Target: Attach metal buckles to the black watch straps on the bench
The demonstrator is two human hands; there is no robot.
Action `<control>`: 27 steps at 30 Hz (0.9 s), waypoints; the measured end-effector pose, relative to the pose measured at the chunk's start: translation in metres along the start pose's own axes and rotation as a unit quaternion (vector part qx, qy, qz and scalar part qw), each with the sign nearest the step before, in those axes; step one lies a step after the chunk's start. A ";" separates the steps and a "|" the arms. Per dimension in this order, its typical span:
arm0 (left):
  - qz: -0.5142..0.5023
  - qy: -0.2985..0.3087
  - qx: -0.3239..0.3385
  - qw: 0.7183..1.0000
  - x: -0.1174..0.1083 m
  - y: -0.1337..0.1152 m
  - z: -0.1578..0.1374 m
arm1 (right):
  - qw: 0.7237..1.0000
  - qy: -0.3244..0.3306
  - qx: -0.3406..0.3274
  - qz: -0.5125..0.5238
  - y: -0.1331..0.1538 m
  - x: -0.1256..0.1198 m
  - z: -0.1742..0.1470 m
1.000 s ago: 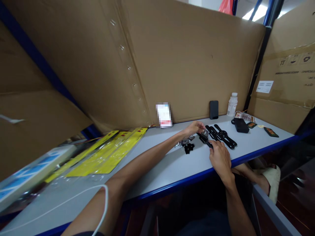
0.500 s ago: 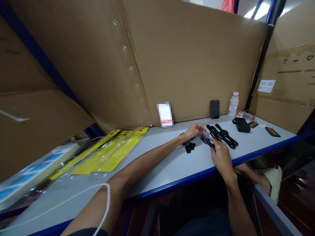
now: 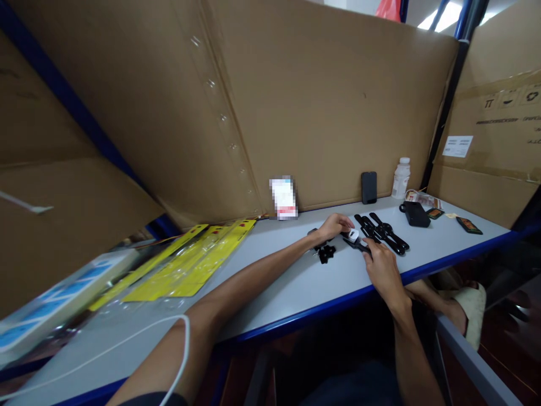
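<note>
Left grip [image 3: 335,226] is nearly closed, thumb and fingertips pinching a small pale piece [image 3: 353,234] just above the tabletop [image 3: 291,290], while the right grip [image 3: 382,268] is curled closed about the near end of a slim black piece [image 3: 357,245]. Both held pieces are close together between the two hands; whether they touch cannot be told. Just right of them, several black strap-like pieces [image 3: 385,233] lie flat, slanting toward the front edge. Near the left wrist sits a cluster of small black parts [image 3: 326,254], with a grey part [image 3: 313,232] partly hidden behind the wrist. Farther back, a dark phone-like slab [image 3: 369,188] leans on the cardboard panel [image 3: 296,113], and a bottle [image 3: 400,179] stands to its right, near a black case [image 3: 416,215]. Well to the left lie yellow-backed packages [image 3: 181,282].
</note>
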State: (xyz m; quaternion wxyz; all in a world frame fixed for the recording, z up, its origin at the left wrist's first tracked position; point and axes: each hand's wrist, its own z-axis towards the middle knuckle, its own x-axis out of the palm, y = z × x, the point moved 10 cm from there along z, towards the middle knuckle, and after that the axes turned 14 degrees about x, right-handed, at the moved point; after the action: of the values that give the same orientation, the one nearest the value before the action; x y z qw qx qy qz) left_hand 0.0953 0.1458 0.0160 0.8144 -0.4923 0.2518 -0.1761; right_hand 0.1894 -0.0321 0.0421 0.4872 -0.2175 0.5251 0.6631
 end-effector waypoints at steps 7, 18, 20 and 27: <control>-0.009 0.007 0.011 1.000 0.010 -0.003 -0.002 | 1.000 -0.001 0.005 0.016 -0.001 -0.001 0.000; 0.049 0.064 0.041 0.996 0.013 -0.012 0.000 | 1.000 -0.002 0.015 0.017 -0.003 -0.002 0.000; 0.071 0.084 0.050 0.993 0.014 -0.015 0.001 | 1.000 -0.005 0.018 0.019 -0.003 -0.002 0.000; 0.085 0.136 0.070 0.985 0.017 -0.026 -0.003 | 1.000 -0.006 0.026 0.016 -0.006 0.000 0.001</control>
State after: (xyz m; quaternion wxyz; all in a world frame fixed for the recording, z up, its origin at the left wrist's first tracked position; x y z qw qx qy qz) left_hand 0.1067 0.1223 0.0342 0.8168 -0.3825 0.3883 -0.1892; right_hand 0.1948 -0.0310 0.0393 0.4849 -0.1924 0.5424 0.6585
